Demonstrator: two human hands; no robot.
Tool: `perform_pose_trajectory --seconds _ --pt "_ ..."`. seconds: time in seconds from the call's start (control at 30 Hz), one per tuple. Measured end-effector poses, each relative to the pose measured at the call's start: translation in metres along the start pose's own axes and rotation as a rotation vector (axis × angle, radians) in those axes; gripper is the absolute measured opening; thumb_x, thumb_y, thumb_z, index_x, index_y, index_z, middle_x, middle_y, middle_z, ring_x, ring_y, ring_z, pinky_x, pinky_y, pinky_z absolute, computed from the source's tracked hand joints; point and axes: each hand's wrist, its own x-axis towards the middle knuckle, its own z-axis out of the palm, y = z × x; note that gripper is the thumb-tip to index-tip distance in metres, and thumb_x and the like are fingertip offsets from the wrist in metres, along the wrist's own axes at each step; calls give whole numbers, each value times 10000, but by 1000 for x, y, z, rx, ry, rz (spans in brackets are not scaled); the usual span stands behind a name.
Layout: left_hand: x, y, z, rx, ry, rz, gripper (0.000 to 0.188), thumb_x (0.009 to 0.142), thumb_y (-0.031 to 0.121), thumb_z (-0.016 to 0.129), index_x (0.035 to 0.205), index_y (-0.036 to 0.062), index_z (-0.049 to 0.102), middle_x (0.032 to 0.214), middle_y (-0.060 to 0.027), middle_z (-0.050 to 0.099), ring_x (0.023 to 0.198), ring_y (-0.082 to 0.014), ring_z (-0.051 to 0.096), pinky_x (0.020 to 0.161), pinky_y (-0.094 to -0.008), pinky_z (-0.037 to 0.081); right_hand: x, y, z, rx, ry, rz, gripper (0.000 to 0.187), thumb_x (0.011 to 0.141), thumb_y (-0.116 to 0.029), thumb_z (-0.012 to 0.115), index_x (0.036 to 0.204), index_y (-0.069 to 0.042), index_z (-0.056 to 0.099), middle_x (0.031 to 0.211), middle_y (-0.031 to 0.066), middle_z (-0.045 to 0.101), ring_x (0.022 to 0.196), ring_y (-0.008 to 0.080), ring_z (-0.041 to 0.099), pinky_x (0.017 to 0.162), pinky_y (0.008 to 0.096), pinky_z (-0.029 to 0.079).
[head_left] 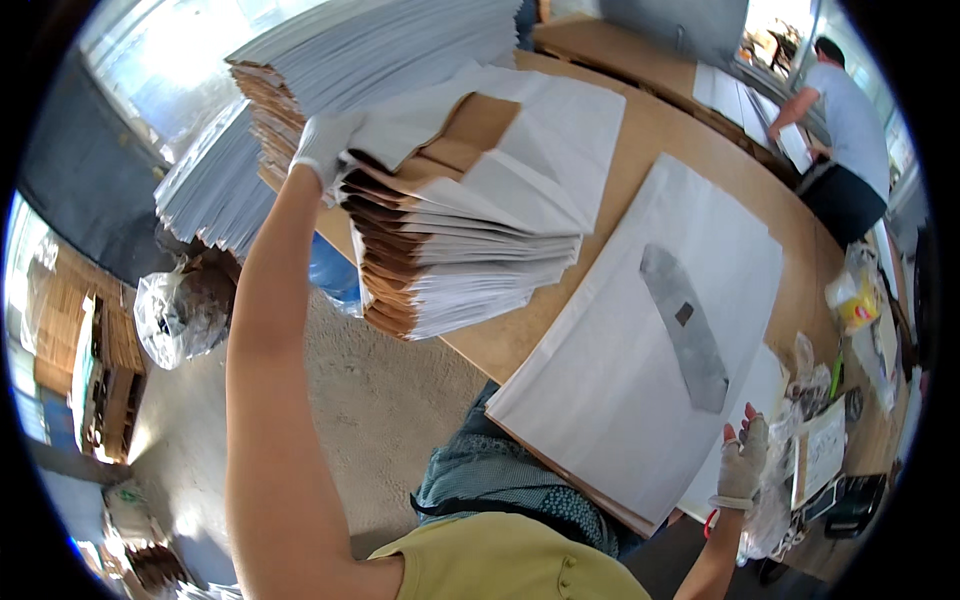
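Across the brown tabletop [655, 125] I have paper in three lots. Tallest is the stack [390, 50] of white, brown-edged paper at the left end. Toward the right, a flat pile [600, 340] of white sheets reaches past the near edge, with a grey plate [675, 285] with a square hole lying on it. Between these, the fanned pile [490, 265], which looks like brown-lined white paper bags, overhangs the near edge too, its top piece turned open to a brown panel [485, 120].

I judge the step to be working through those layers. To do it well, I'd take one layer only, keep the pull level so that the folds don't crease, and steady the pile so that the overhanging ends don't drag it off the table.

The gloved left hand [325, 145] is at the fanned pile's upper-left corner, against the top layer; the pile spreads rightward and nearer from it. Its fingertips blend into the white paper, so I can't tell how closed they are. The right hand [742, 462], half open, fingers loosely apart, holds nothing; it hovers by the flat pile's right side, well apart from the fanned pile.
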Motion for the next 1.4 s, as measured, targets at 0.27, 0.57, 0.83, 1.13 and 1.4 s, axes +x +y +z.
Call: perform_pose_trajectory --seconds 0.27,0.57,0.83,1.13,1.4 --pt "-148 -19 -1 118 559 553 256 1060 100 562 1245 -13 698 929 -46 680 681 -91 536 602 -286 448 -96 -45 -20 -540 -525 -404 790 613 -266 933 1328 -88 647 1352 126 620 1290 325 591 1124 513 447" --pt "-261 -99 143 527 -1142 835 353 895 0 686 1248 21 695 1268 -182 705 1093 -351 690 954 -422 560 -71 -57 -41 -624 -630 -554 501 644 -247 883 1091 -113 700 1292 92 667 1289 317 602 1148 506 447" --pt "-247 -124 150 371 -1117 822 358 823 -104 618 1149 12 711 1284 -173 707 1264 -376 646 1061 -440 522 -63 -24 -39 -596 -652 -728 274 762 -183 780 1025 -133 719 1196 90 708 1216 295 650 1154 520 452" --pt "-242 -111 167 142 -1291 827 446 756 -187 598 1147 2 700 1245 -197 699 1192 -392 670 987 -435 551 -42 -47 -39 -105 -927 -28 707 728 -197 891 1382 -148 627 1535 149 541 1472 323 462 1209 454 405" --pt "-245 -145 175 301 -1183 828 373 853 155 771 1201 24 737 1322 -202 677 1176 -381 684 970 -414 568 -50 0 -37 1192 -488 460 568 942 -146 771 1454 -9 568 1564 147 525 1470 261 473 1226 408 355"
